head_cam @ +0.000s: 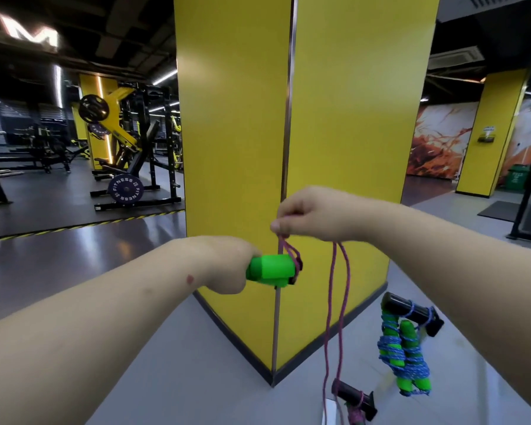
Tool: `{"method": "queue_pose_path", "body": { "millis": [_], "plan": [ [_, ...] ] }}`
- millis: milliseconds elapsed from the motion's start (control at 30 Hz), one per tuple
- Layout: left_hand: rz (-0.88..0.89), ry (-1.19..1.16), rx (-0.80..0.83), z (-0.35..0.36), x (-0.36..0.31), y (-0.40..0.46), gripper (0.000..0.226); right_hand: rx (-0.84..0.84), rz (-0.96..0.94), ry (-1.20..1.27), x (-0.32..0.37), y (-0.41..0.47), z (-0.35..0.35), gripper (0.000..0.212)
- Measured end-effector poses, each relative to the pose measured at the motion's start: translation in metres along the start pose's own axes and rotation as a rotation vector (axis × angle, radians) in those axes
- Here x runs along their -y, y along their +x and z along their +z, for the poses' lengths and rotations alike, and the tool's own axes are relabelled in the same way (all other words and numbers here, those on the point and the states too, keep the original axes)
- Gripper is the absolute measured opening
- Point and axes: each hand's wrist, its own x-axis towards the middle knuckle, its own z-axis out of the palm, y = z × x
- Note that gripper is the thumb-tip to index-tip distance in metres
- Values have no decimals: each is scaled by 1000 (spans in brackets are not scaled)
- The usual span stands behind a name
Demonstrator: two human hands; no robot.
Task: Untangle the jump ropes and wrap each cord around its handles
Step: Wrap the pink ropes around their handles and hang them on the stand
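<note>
Two faces of a tall square yellow pillar (236, 124) with a metal strip down its corner stand directly ahead of the hands, its dark base meeting the smooth grey floor (172, 363). Beyond it to the left sit black and yellow weight machines (126, 142) and a purple weight plate (125, 189); far right stands a second yellow column (491, 133) by an orange mural.

The left hand (227, 265) is curled round a pair of bright green foam jump-rope handles (272, 269), held level just before the pillar's corner. The right hand (310, 214), just above and to the right, pinches the thin purple cord (337, 302) between thumb and fingers. A short loop runs from that pinch down to the handles' end, and two long strands hang to the floor.

Low on the right, a second rope with green foam handles already bound in blue cord (403, 354) hangs beside a black cylindrical handle (411, 312); another black handle (354, 398) lies near the bottom edge, purple cord at it.

Open floor spreads left of the pillar and to its right
</note>
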Motion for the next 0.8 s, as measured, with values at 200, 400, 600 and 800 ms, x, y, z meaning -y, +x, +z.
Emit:
{"method": "queue_pose_path", "body": {
  "millis": [200, 400, 600, 800],
  "plan": [
    [254, -1078, -13, -17, 17, -7, 34, 74, 229, 949, -41, 4, 29, 37],
    [-202, -864, -118, -9, 34, 14, 11, 15, 108, -180, 0, -4, 28, 33],
    [-66, 21, 129, -5, 14, 3, 12, -25, 32, -57, 9, 3, -16, 24],
    [129, -932, -23, -34, 32, -15, 30, 126, 265, 787, -22, 6, 34, 31]
  ]
}}
